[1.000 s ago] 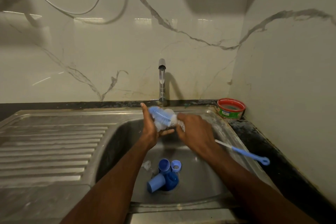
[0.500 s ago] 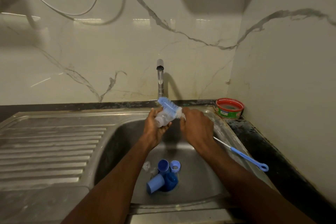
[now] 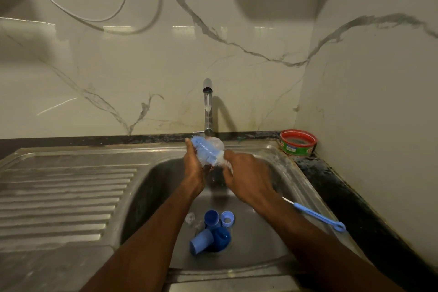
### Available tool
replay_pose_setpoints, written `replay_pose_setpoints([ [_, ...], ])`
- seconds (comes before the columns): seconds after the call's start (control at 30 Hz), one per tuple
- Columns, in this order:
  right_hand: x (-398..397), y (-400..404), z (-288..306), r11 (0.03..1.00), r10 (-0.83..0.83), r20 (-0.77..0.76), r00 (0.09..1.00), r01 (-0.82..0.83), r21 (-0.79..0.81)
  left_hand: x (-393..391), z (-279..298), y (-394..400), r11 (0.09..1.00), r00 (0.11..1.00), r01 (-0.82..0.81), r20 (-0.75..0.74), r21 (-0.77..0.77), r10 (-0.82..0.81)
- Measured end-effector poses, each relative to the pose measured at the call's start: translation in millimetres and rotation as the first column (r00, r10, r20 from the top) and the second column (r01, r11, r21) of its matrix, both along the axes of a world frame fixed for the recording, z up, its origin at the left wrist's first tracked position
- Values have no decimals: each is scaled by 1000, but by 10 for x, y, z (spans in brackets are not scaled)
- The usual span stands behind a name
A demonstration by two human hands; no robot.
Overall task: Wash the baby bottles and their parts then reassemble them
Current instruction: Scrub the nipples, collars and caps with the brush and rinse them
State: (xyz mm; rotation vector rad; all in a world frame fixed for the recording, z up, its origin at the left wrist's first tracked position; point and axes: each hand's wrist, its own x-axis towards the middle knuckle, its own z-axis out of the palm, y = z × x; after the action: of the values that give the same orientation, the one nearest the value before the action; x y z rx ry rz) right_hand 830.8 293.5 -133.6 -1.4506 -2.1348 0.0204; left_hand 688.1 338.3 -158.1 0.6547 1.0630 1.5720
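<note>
Over the sink basin, my left hand grips a clear baby bottle under the tap's thin stream. My right hand grips a bottle brush, whose blue and white bristle head lies against the bottle; its blue handle sticks out behind my wrist. On the basin floor lie several blue bottle parts: a cap, a cup-shaped piece, a pale ring and a dark blue piece. Small clear parts lie beside them.
The steel tap stands behind the basin, water running. A ribbed steel drainboard fills the left side. A red and green tub sits at the back right corner on the dark counter. Marble walls close the back and right.
Both hands have risen with the bottle and brush toward the tap. The brush head has shifted along the bottle. The parts in the basin have not moved.
</note>
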Motion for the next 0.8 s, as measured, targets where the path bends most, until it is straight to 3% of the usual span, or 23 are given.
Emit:
replay_pose_setpoints([
  [0.07, 29, 29, 23, 1000, -11, 15, 1000, 10, 27, -42, -17, -1, 1000, 1000, 3, 28, -3, -3],
  [0.23, 129, 160, 134, 972, -217, 12, 976, 215, 91, -17, -18, -8, 995, 992, 99, 79, -6, -98],
  [0.3, 87, 99, 77, 988, -150, 20, 988, 149, 44, -8, 6, -17, 998, 989, 66, 131, -19, -63],
  [0.43, 49, 27, -64, 999, 14, 85, 996, -17, 38, -28, 7, -8, 994, 994, 76, 82, -78, -70],
  [0.6, 113, 189, 88, 979, -199, 9, 980, 199, 46, 27, -26, 27, 997, 986, 67, 155, -36, -61],
  [0.7, 29, 65, -35, 999, -49, 15, 999, 49, -3, -57, -6, 34, 998, 999, 3, 41, -66, 0],
  [0.8, 28, 35, -89, 998, 63, 40, 997, -64, 16, -126, -47, 41, 997, 997, 22, 82, -76, -16],
])
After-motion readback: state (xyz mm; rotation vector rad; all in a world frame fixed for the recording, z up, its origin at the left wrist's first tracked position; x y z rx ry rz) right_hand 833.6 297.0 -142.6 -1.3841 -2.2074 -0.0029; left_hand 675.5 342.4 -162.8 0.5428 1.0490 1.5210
